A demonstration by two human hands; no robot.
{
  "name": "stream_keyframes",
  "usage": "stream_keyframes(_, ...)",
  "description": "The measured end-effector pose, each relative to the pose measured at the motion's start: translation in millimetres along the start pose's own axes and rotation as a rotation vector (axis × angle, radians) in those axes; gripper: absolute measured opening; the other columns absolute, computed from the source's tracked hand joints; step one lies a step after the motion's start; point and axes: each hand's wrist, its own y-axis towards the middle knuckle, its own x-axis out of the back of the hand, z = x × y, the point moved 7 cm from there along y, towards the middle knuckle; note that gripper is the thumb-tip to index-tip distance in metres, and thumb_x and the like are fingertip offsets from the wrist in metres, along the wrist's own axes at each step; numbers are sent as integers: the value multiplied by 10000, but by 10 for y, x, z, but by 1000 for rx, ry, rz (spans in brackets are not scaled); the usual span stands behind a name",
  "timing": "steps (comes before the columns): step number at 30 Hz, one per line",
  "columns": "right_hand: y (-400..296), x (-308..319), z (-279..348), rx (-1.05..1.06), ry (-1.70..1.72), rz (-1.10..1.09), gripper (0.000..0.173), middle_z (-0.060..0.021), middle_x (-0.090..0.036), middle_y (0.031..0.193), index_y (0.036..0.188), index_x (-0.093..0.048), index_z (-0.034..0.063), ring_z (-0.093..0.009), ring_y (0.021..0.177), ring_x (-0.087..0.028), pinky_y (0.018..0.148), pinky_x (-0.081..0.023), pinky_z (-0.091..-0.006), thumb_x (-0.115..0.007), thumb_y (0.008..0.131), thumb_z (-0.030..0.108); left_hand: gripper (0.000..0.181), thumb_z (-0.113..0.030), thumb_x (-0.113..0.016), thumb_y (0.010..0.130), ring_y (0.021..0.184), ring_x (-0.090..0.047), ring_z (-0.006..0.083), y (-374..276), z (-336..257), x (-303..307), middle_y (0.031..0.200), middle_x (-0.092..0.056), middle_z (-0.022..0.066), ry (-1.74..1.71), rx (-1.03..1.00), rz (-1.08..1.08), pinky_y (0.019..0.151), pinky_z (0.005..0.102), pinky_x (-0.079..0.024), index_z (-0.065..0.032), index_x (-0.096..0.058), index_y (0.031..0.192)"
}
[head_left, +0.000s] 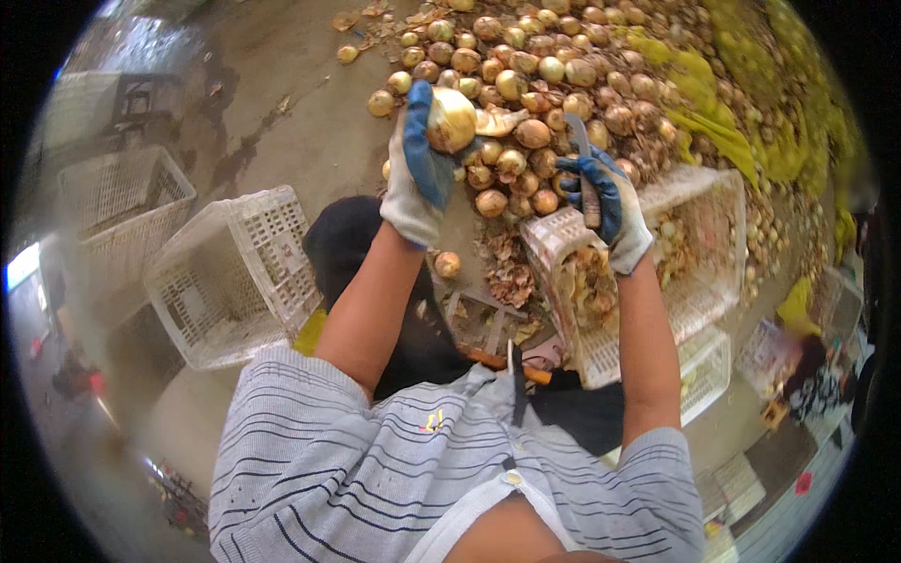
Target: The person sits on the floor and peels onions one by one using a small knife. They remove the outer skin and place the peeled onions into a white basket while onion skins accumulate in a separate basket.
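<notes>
My left hand [420, 169], in a white and blue coated work glove, holds a large yellow onion [452, 121] above the near edge of an onion pile [535, 67]. A pale, loose onion-like piece or skin [500, 121] lies just right of that onion. My right hand [611, 200], gloved alike, grips a knife [579, 134] by its brown handle, with its curved blade pointing up and away from me. Beneath my right forearm stands a dirty white plastic crate [711, 274] containing onion skins. One onion [448, 264] lies on the ground between my legs.
White plastic crates [232, 274] [127, 197] stand at the left. Yellow-green netting [711, 112] lies over the pile at the right. Loose skins [508, 278] litter the floor before me. Another white crate [706, 373] stands at the lower right, with a person [816, 380] beyond.
</notes>
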Motion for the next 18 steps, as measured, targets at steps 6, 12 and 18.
stream_keyframes(6,-75,-88,72,-82,295,141,421,-110,-580,1129,1344,-380,37,-141,834,-563,612,-486,-232,-461,960,190,387,-386,-619,859,883,-608,137,-466,376,81,992,-596,9,99,280,-121,728,310,-517,-121,-578,1138)
stream_keyframes(12,-926,-154,-106,-262,-486,-126,311,-27,-594,682,1121,-579,85,-101,449,-463,387,-355,-255,-576,900,304,398,-390,-590,879,932,-577,109,-1330,182,601,1044,-590,11,183,338,-244,780,299,-504,-91,-588,1143)
stream_keyframes(18,-617,-1160,313,-293,-662,-170,374,-101,-637,808,1248,-496,108,-136,426,-503,382,-424,-296,-533,933,306,275,-233,-580,902,892,-600,135,-2255,-1670,1192,975,-618,44,407,-64,-283,762,283,-510,-50,-598,1106)
